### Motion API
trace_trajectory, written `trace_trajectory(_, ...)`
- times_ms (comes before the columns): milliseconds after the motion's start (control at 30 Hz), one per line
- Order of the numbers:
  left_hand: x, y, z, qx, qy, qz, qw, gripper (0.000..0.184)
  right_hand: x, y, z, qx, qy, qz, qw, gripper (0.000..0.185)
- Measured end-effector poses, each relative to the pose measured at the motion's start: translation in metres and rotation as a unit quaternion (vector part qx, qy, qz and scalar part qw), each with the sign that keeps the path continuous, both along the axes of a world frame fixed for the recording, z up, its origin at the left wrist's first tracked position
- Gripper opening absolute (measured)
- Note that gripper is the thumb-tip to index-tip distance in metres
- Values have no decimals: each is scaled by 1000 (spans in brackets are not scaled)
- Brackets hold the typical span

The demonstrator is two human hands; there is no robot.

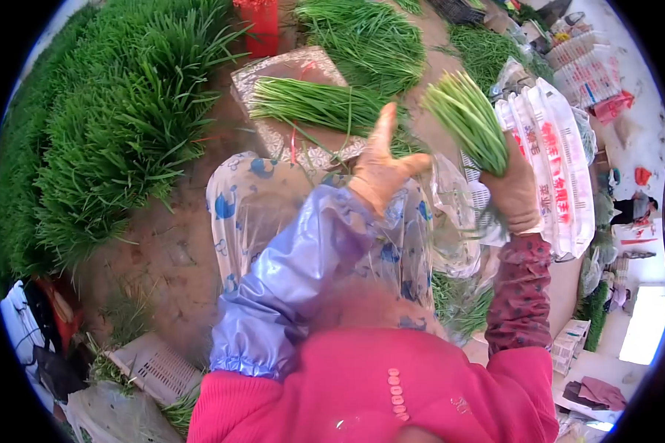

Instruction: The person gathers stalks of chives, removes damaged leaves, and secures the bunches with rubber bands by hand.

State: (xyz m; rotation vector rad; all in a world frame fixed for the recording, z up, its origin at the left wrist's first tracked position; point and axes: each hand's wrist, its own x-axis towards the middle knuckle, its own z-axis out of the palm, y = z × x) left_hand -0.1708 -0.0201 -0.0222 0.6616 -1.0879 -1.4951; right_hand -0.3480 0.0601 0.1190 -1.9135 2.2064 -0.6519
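A bunch of green chives (469, 122) with pale ends is gripped in my right hand (515, 193), its pale ends pointing up and away. My left hand (384, 170), in an orange-tan glove, is held over my lap with thumb and fingers spread and nothing in it. Just beyond it, another pile of chives (310, 103) lies across a low stand with a patterned edge (270, 140). A thin red strip (293, 142) hangs by the stand's near side.
Tall heaps of chives (118, 111) fill the left. More chives (369, 44) lie beyond the stand, near a red container (262, 33). White printed bags (550, 170) are stacked at my right. A plastic crate (159, 365) sits lower left. Another person (634, 210) is far right.
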Motion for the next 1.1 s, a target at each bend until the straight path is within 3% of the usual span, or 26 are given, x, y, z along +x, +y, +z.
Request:
trace_trajectory(67,-6,-38,-88,25,-140,61,988,86,-31,7,-15,-1,3,-32,999,61)
trace_trajectory(133,10,-55,-102,140,-267,-7,953,75,-44,11,-33,2,-1,-67,998,59)
trace_trajectory(167,14,-60,-99,148,-409,-44,899,72,-47,13,-41,22,-24,-65,997,60)
trace_trajectory(200,7,-64,-107,150,-416,-48,896,72,-49,12,-48,40,-47,-63,996,61)
trace_trajectory(267,-6,-76,-121,146,-621,-136,758,65,-51,3,-63,73,-60,-64,994,63)
trace_trajectory(300,-7,-78,-113,126,-664,-169,717,62,-51,-2,-73,65,-68,-61,994,63)
trace_trajectory(400,-18,-89,-140,96,-708,-226,663,62,-46,-20,-91,71,-112,-48,990,64)
trace_trajectory(433,-24,-84,-144,36,-758,-259,598,76,-46,-28,-97,85,-113,-47,989,65)
trace_trajectory(467,-27,-78,-148,45,-762,-257,592,76,-47,-36,-102,98,-114,-45,988,65)
trace_trajectory(667,-31,-44,-112,-87,-727,-457,506,39,-45,-95,-114,93,-127,20,987,65)
trace_trajectory(733,-9,-79,-87,-112,-715,-440,531,35,-37,-116,-114,118,-63,33,990,65)
trace_trajectory(800,27,-118,-84,-83,-730,-237,636,38,-26,-135,-116,124,-70,49,989,64)
trace_trajectory(867,68,-142,-71,76,-727,-53,680,37,-10,-154,-121,70,-63,94,991,62)
trace_trajectory(933,97,-165,-94,193,-748,16,635,38,5,-179,-125,83,-60,116,988,60)
trace_trajectory(1033,129,-190,-174,253,-703,36,663,36,38,-220,-123,104,-55,161,980,57)
trace_trajectory(1100,133,-200,-183,273,-685,-17,675,34,62,-248,-123,185,28,171,967,56)
